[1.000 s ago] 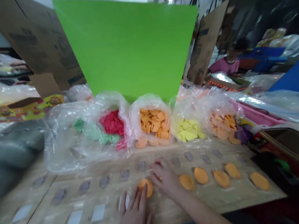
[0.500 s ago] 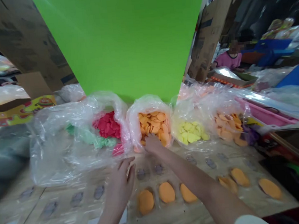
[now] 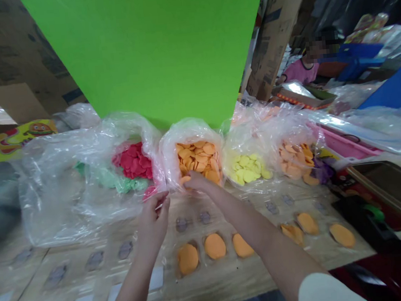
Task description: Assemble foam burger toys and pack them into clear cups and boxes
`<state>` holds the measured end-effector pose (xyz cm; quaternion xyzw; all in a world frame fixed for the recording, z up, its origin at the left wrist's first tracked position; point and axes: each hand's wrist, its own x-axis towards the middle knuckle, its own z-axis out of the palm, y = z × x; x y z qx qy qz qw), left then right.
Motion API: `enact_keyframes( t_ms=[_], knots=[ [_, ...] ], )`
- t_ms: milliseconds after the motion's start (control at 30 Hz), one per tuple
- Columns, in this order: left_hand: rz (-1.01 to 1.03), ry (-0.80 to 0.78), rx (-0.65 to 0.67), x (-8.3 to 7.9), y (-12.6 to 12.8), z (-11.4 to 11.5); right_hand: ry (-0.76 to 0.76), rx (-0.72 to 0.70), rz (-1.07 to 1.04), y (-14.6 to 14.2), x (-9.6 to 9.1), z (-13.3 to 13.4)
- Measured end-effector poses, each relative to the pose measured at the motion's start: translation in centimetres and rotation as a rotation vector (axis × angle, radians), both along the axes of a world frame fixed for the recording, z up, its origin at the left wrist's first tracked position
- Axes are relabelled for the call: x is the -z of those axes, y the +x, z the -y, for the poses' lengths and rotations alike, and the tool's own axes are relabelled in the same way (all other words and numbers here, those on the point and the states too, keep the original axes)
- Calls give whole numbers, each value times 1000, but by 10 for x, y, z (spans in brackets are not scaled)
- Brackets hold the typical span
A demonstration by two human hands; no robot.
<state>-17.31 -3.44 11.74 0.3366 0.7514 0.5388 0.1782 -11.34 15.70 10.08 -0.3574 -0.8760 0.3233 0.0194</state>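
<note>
My right hand (image 3: 195, 181) is at the mouth of a clear plastic bag (image 3: 167, 155) filled with flat orange discs (image 3: 197, 156). Its fingers close on an orange disc (image 3: 185, 180) at the bag's lower edge; the fingertips are partly hidden. To its left, my left hand (image 3: 156, 214) hovers over the table with thumb and fingers apart and nothing between them. Below the hands, a row of orange discs (image 3: 215, 246) lies in clear plastic packs on the wooden table (image 3: 199, 293). Small dark round pieces (image 3: 204, 217) show in the packs above that row.
Other clear bags hold red pieces (image 3: 134, 161), green pieces (image 3: 118, 178), yellow pieces (image 3: 249, 168) and peach pieces (image 3: 292, 159). A green board (image 3: 153, 51) stands behind them. A dark tray (image 3: 393, 190) is at the right; farther back sits a person in a pink shirt (image 3: 301, 72).
My right hand has drawn back slightly toward the bag's lower left edge, with an orange disc now showing at its fingers. My left hand stays beside it. The view has shifted a little.
</note>
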Motion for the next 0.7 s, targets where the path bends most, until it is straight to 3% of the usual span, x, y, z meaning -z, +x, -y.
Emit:
enact_keyframes(
  t_ms=[100,200,267,367,467,567,700],
  knots=[
    [565,251,-39,-14,19,2,-120,5,-194,35,-20,4],
    [1142,338,150,-25,38,-9,-328,-127,-437,65,-38,34],
    [1348,353,215,-27,46,-17,-308,-210,-504,74,-47,57],
    [1416,385,128,-22,47,-16,6,-326,-477,73,-52,67],
    [1396,377,56,-15,34,6,290,-378,-248,62,-47,41],
    [1428,419,-5,-14,16,44,391,-336,-42,53,-29,12],
    [1324,471,-161,-24,2,99,378,-384,8,51,0,6]
  ],
)
